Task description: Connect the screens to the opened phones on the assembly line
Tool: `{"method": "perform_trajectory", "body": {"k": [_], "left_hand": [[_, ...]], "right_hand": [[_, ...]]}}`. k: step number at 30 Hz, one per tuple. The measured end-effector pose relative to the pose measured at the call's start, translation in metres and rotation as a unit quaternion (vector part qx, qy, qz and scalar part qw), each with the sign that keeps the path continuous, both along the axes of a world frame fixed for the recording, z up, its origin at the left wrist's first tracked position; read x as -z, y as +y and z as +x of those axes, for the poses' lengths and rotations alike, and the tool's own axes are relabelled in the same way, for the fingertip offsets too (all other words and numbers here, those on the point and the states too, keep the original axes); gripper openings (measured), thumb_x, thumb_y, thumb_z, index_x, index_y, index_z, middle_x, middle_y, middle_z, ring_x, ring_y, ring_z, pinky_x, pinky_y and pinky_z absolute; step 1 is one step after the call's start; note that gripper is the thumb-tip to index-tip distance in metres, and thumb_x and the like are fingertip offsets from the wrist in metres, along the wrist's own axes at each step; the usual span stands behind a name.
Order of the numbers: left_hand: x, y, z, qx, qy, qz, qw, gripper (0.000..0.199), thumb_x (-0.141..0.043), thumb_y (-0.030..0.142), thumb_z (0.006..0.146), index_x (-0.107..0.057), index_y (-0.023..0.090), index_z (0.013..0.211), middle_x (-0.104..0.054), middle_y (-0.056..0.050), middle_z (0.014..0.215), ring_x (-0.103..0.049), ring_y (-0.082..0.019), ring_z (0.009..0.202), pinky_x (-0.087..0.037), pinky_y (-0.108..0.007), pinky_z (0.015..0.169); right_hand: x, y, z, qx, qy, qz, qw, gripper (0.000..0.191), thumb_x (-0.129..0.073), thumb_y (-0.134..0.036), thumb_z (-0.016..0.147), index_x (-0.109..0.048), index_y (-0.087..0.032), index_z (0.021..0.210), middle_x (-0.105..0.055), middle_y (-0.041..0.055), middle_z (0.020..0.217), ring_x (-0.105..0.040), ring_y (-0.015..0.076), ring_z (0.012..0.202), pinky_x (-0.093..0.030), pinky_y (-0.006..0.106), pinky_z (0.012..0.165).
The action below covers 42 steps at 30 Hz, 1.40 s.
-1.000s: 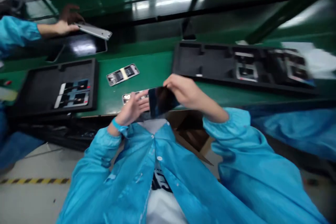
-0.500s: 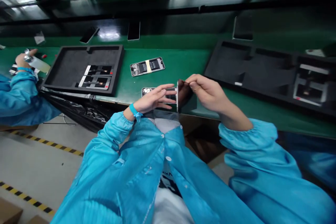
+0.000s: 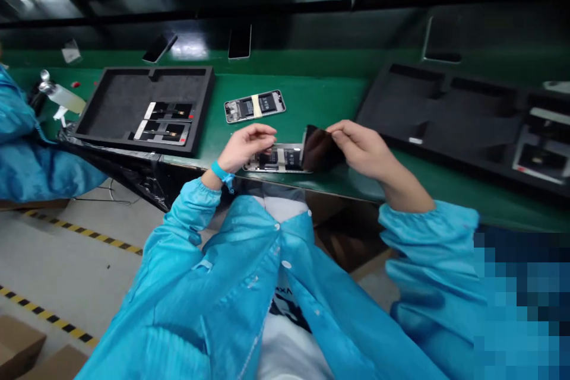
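Over a green factory worktop [image 3: 325,95], the right hand [image 3: 363,151] pinches a glossy black phone screen [image 3: 320,148] tilted at the edge of an open silver phone frame [image 3: 276,160], its internals still exposed, while the loosely curled left hand [image 3: 247,148] hovers just above.

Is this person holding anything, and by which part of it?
The right hand grips a dark glossy phone panel by its right edge. The left hand holds nothing, hanging just beside an opened phone body.
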<state>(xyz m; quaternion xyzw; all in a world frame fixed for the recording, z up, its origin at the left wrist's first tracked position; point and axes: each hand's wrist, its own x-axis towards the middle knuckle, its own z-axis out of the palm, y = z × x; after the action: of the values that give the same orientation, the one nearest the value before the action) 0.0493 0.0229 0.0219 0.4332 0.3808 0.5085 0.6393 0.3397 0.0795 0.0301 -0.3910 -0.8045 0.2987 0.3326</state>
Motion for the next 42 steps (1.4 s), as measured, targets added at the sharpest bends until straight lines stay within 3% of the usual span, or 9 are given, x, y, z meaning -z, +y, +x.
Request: {"method": "perform_trajectory", "body": {"k": [4,8,14,17,21,25,28,30,42], "left_hand": [[0.005,0.026,-0.019,-0.009,0.16,0.029,0.987,0.026,-0.087,0.019,0.082,-0.073,0.013,0.103,-0.072,0.0,0.086,-0.065,-0.009,0.066,-0.055,-0.024,0.068],[0.006,0.035,-0.019,0.052,0.233,0.029,0.971,0.021,-0.08,0.01,0.086,-0.072,0.011,0.105,-0.073,-0.002,0.085,-0.064,-0.008,0.061,-0.052,-0.024,0.065],[0.004,0.028,-0.015,0.074,0.197,0.027,0.977,0.024,-0.083,0.016,0.086,-0.071,0.011,0.107,-0.074,-0.002,0.088,-0.067,-0.009,0.066,-0.056,-0.024,0.07],[0.007,0.025,-0.021,0.07,0.187,0.028,0.98,0.031,-0.086,0.025,0.085,-0.07,0.012,0.109,-0.075,-0.004,0.094,-0.07,-0.011,0.07,-0.059,-0.026,0.074],[0.011,0.014,-0.031,0.05,0.225,0.069,0.971,0.031,-0.079,0.032,0.091,-0.07,0.013,0.114,-0.076,-0.007,0.103,-0.074,-0.015,0.081,-0.061,-0.03,0.08],[0.013,-0.008,-0.044,-0.005,0.383,0.241,0.892,0.027,-0.069,0.039,0.101,-0.074,0.017,0.116,-0.076,-0.01,0.116,-0.072,-0.023,0.111,-0.058,-0.039,0.103],[0.02,-0.023,-0.055,0.018,0.476,0.327,0.817,0.036,-0.064,0.045,0.104,-0.072,0.019,0.129,-0.072,-0.014,0.133,-0.066,-0.029,0.13,-0.051,-0.047,0.115],[0.027,-0.028,-0.061,0.039,0.504,0.345,0.791,0.046,-0.063,0.05,0.105,-0.068,0.02,0.139,-0.068,-0.017,0.141,-0.063,-0.032,0.135,-0.05,-0.05,0.116],[0.035,-0.03,-0.063,0.061,0.55,0.337,0.761,0.045,-0.057,0.05,0.107,-0.068,0.026,0.144,-0.064,-0.017,0.15,-0.06,-0.032,0.14,-0.048,-0.055,0.118]], "right_hand": [[0.027,0.033,0.01,-0.03,-0.13,0.034,0.99,0.039,-0.048,-0.054,0.105,-0.074,-0.026,0.096,-0.077,0.01,0.097,-0.071,0.029,0.088,-0.059,0.046,0.082],[0.033,0.035,0.009,-0.032,-0.211,0.095,0.972,0.037,-0.047,-0.043,0.104,-0.077,-0.022,0.1,-0.079,0.015,0.101,-0.072,0.0353,0.096,-0.058,0.056,0.091],[0.025,-0.009,-0.05,-0.075,-0.094,0.179,0.976,0.04,-0.06,-0.05,0.105,-0.074,-0.02,0.127,-0.077,0.0161,0.128,-0.068,0.0359,0.125,-0.051,0.055,0.11],[0.031,-0.017,-0.079,-0.099,-0.072,0.159,0.98,0.034,-0.058,-0.047,0.108,-0.076,-0.021,0.121,-0.081,0.0127,0.117,-0.073,0.031,0.112,-0.054,0.049,0.103],[0.04,-0.015,-0.084,-0.114,-0.065,0.149,0.98,0.032,-0.055,-0.042,0.11,-0.08,-0.023,0.111,-0.083,0.0091,0.107,-0.076,0.0261,0.1,-0.058,0.042,0.094],[0.039,-0.01,-0.071,-0.161,-0.066,0.163,0.971,0.03,-0.056,-0.035,0.11,-0.083,-0.023,0.117,-0.083,0.0099,0.114,-0.076,0.024,0.1,-0.061,0.04,0.089],[0.035,-0.009,-0.065,-0.18,-0.082,0.179,0.964,0.031,-0.056,-0.033,0.11,-0.084,-0.021,0.117,-0.083,0.0115,0.112,-0.076,0.0239,0.099,-0.062,0.039,0.086],[0.033,-0.009,-0.064,-0.188,-0.098,0.191,0.958,0.031,-0.057,-0.033,0.11,-0.085,-0.02,0.116,-0.083,0.0123,0.11,-0.075,0.0246,0.099,-0.063,0.04,0.085],[0.024,-0.015,-0.062,-0.183,-0.145,0.134,0.963,0.034,-0.054,-0.037,0.11,-0.085,-0.024,0.114,-0.082,0.0112,0.114,-0.073,0.0279,0.104,-0.063,0.048,0.09]]}}
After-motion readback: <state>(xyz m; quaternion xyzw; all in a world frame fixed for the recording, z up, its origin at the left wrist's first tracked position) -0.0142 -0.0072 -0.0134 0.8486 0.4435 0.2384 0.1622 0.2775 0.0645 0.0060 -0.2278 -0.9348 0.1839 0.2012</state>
